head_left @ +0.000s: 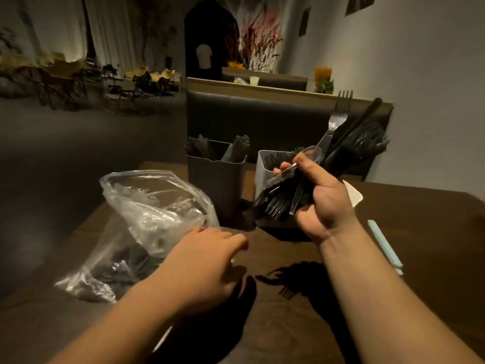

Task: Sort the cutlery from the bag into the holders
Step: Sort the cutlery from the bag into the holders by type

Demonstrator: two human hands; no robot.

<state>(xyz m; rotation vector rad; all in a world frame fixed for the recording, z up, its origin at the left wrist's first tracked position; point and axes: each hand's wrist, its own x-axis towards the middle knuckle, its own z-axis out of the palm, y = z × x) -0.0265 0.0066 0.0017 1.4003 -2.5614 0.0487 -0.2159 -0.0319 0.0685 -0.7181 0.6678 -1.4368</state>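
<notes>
R hand [322,203] is up above the dark wooden table [420,232], fingers & thumb clenched round a bundle of black plastic cutlery [286,198] w/ one clear plastic spoon [309,153] in it. Tines point down-left and handles fan up-right, so it looks like a mixed grab, prob. held in front of the holders so pieces can be picked out by type. The thumb lies across the clear spoon, maybe to split it from the black ones. Just behind the bundle stands the light grey rectangular holder [263,166]. Close beside it on the left, the dark grey rectangular holder [215,187] already has black pieces standing upright in 2 groups. L hand [210,261] sits low at the near edge of the crumpled clear plastic bag [152,203], fingers curled. Can't tell if they pinch the film or hold nothing; likely it's there to steady the bag. More dark cutlery shows in the bag's lower end, so sorting isn't done. A pale blue straw [384,245] lies on the table to the right, well apart.
</notes>
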